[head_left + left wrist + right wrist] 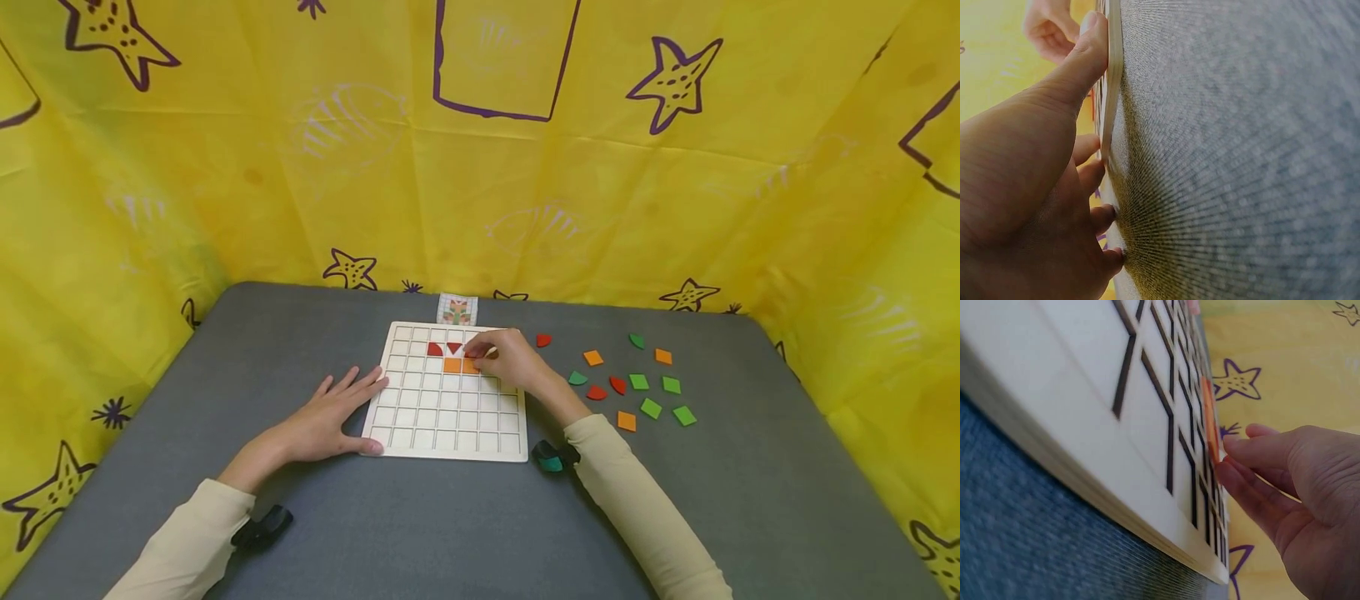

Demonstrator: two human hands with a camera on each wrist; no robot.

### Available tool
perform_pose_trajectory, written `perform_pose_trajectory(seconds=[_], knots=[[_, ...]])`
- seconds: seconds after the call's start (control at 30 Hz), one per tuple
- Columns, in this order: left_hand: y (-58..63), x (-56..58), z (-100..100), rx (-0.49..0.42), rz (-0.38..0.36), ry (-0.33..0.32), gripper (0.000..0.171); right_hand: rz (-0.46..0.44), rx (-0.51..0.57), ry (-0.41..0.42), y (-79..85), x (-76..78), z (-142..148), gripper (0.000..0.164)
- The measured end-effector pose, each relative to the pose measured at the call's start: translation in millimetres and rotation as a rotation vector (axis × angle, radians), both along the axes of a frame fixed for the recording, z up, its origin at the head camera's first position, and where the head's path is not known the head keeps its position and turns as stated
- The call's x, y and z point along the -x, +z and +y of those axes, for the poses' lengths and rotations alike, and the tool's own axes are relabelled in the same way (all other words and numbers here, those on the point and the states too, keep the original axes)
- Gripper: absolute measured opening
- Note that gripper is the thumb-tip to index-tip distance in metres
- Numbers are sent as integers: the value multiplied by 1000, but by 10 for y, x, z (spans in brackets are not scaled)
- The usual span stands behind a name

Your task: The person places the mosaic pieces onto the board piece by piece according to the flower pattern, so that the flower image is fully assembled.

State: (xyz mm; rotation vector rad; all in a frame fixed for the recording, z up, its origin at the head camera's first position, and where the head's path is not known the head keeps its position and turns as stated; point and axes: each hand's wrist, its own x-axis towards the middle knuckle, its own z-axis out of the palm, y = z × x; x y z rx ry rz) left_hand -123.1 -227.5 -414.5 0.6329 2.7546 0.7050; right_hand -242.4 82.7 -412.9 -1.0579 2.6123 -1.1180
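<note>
A pale wooden grid board (427, 417) lies on the dark grey table. My left hand (322, 421) rests at its left side with fingers spread, the thumb on the near left corner and the fingertips along the left edge. Over the upper right cells, my right hand (510, 358) pinches a small red tile (470, 354), mostly hidden under the fingertips. In the same row sit a red quarter-round tile (435, 349) and a red triangular tile (453, 347). Two orange square tiles (452, 365) fill neighbouring cells one row nearer. The right wrist view shows thumb and fingertips close together at the board's surface.
Right of the board lie loose tiles: several green squares (651, 408), orange squares (626, 421), red rounded pieces (596, 392) and green rounded pieces (577, 378). Behind the board is a small pattern card (457, 310). A yellow patterned curtain (480, 167) encloses the table's far side.
</note>
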Motion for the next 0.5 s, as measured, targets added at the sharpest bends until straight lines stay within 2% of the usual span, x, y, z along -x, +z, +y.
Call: perform_pose_trajectory(seconds=[0.17, 0.5], knots=[[-9, -4, -1, -1, -1, 2, 102, 12, 15, -11, 55, -16, 93, 20], [-14, 4, -4, -4, 4, -1, 101, 69, -38, -81, 98, 26, 453, 20]])
